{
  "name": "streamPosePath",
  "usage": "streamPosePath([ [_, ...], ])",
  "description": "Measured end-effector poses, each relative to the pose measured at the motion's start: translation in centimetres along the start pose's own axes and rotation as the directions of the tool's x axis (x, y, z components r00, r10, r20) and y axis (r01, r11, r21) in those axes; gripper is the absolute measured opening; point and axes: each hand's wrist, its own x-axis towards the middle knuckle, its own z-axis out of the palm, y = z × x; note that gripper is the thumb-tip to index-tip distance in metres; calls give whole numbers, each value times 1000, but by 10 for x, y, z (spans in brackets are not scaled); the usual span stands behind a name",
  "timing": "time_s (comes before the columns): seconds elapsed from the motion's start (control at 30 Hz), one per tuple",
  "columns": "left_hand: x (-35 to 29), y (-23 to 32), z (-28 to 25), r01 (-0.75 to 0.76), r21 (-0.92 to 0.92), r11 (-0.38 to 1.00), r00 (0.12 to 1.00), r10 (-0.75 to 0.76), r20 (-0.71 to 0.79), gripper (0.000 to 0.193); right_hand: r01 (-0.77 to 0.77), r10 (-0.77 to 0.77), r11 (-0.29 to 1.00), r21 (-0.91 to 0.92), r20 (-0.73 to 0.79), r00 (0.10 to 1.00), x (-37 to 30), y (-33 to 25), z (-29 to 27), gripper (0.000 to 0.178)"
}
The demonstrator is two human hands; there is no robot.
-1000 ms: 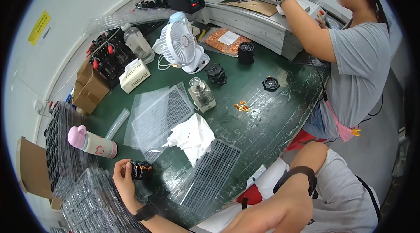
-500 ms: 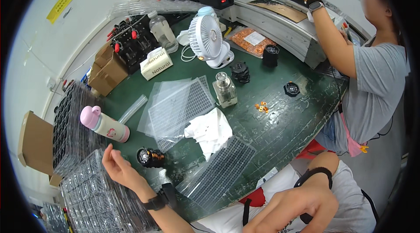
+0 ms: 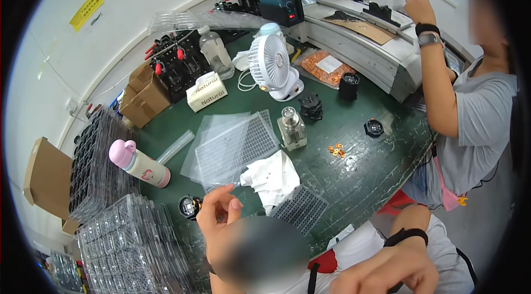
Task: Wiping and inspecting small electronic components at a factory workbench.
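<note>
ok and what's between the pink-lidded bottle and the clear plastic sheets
The head view shows a long clear piece of plastic lying slanted on the green table between the bottle and the sheets.

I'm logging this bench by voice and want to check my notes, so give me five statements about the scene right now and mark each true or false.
1. The white fan stands on the green table. True.
2. The loose orange pieces are inside a glass bottle. False: they lie in a small cluster on the table.
3. In the picture, the left hand is just right of the black cylindrical part. True.
4. The co-worker has no watch on. False: a watch is on the raised wrist.
5. The right hand is touching the fan. False: it is near the picture's lower edge, well away from the fan.
</note>
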Motion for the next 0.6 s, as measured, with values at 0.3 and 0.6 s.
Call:
streamPosePath([
  [0.3, -4, 8, 9, 64, 394, 917, 718, -316, 620, 37, 227, -243, 941, -253, -34, 970, -12, 4, 2, 19],
  [0.6, -8, -2, 4, 48, 491, 870, 691, -384, 612, 33, 279, -272, 954, -107, 75, 959, -57, 21, -15, 16],
])
